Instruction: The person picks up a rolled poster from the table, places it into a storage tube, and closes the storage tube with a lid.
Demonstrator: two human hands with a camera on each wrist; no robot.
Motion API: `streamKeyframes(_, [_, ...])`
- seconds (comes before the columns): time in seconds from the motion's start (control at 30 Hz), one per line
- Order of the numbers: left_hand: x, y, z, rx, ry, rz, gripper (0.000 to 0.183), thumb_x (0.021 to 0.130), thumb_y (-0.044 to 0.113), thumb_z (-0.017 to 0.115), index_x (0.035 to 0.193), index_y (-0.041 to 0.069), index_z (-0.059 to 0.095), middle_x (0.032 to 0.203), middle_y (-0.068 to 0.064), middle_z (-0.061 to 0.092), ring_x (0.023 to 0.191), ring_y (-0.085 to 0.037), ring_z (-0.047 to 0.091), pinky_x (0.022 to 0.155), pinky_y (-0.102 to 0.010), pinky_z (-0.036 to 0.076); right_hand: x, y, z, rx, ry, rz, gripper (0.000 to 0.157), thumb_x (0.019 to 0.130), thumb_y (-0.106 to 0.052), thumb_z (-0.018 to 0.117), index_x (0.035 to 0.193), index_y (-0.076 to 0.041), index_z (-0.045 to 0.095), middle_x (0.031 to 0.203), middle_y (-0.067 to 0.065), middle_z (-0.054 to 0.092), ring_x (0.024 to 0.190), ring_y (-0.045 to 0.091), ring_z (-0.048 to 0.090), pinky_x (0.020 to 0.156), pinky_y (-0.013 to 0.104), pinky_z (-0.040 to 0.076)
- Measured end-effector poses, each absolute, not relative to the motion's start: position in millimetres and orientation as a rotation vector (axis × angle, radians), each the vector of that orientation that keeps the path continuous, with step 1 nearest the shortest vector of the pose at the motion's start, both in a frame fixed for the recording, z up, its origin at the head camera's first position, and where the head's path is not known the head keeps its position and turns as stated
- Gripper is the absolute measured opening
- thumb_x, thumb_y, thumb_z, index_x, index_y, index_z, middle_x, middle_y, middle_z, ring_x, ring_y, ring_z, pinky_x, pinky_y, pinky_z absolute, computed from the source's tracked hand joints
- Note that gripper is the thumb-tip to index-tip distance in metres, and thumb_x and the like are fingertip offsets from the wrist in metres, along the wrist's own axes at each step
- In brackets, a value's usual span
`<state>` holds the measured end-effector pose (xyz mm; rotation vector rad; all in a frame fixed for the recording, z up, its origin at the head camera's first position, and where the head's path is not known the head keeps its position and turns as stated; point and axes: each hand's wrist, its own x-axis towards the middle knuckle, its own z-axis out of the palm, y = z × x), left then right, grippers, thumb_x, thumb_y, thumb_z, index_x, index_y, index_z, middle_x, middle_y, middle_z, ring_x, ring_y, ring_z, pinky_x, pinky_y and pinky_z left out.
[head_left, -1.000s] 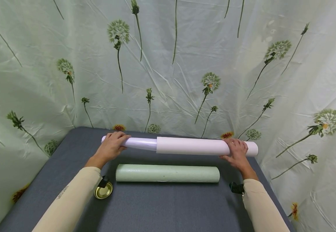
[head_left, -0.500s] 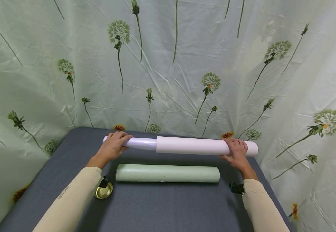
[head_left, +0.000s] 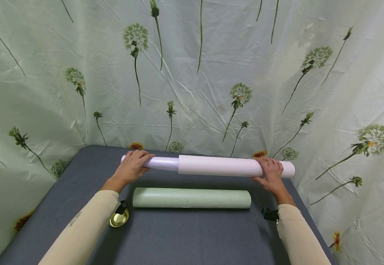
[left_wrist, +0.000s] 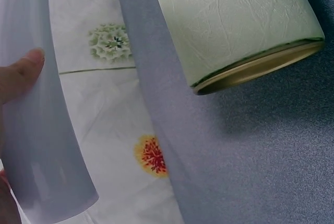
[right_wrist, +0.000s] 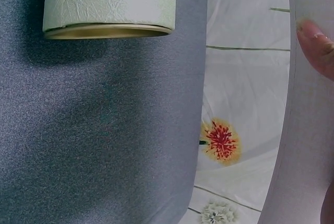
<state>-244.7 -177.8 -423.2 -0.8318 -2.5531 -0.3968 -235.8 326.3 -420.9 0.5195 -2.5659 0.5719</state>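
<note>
My left hand (head_left: 132,167) grips a narrow, glossy, pale lavender roll (head_left: 163,163) near its left end. In the left wrist view the thumb lies along this smooth roll (left_wrist: 52,156). Its right part is hidden inside a wider white paper roll (head_left: 219,166), which my right hand (head_left: 269,175) grips near the right end. Both rolls are held level above the back of the table. From the right wrist, only a thumb and part of another finger show against the white roll (right_wrist: 308,130).
In front of the rolls a pale green cardboard tube (head_left: 192,198) lies sideways, with gold-coloured rims at its ends (left_wrist: 261,72). A round gold lid (head_left: 119,219) lies left of it, near my left wrist. Dark grey cloth covers the table (head_left: 192,235); a flowered curtain (head_left: 192,73) hangs behind.
My left hand has moved slightly to the right, and the lavender roll has slid a little further into the white roll. The right hand has stayed in place.
</note>
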Motion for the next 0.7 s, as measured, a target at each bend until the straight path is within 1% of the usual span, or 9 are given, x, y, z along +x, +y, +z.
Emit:
streamKeyframes(0.13, [-243.5, -175.1, -423.1, -0.853, -2.516, -0.408, 0.051, 0.072, 0.009, 0.084, 0.119, 0.005, 0.064, 0.108, -0.014, 0.064, 0.102, -0.035, 0.058, 0.088, -0.056, 0.041, -236.1, 325.8, -421.5, 0.526, -2.566, 0.578, 0.066, 0.064, -0.002, 0.086, 0.122, 0.000, 0.056, 0.121, 0.029, 0.050, 0.114, 0.050, 0.035, 0.097, 0.066, 0.012])
streamKeyframes(0.47, [-243.3, -171.5, -424.3, -0.862, -2.501, -0.394, 0.053, 0.070, 0.010, 0.085, 0.118, 0.006, 0.064, 0.108, -0.012, 0.064, 0.102, -0.033, 0.059, 0.088, -0.054, 0.042, -236.6, 324.8, -424.3, 0.532, -2.544, 0.592, 0.068, 0.061, -0.001, 0.087, 0.122, 0.001, 0.056, 0.121, 0.028, 0.050, 0.115, 0.050, 0.035, 0.097, 0.066, 0.012])
streamKeyframes(0.7, [-244.0, -167.9, -424.0, -0.880, -2.481, -0.399, 0.053, 0.069, 0.010, 0.086, 0.117, 0.006, 0.065, 0.107, -0.012, 0.064, 0.101, -0.033, 0.059, 0.087, -0.053, 0.042, -237.1, 323.4, -424.6, 0.525, -2.547, 0.607, 0.067, 0.062, -0.001, 0.087, 0.121, 0.001, 0.057, 0.122, 0.028, 0.050, 0.115, 0.050, 0.034, 0.097, 0.066, 0.012])
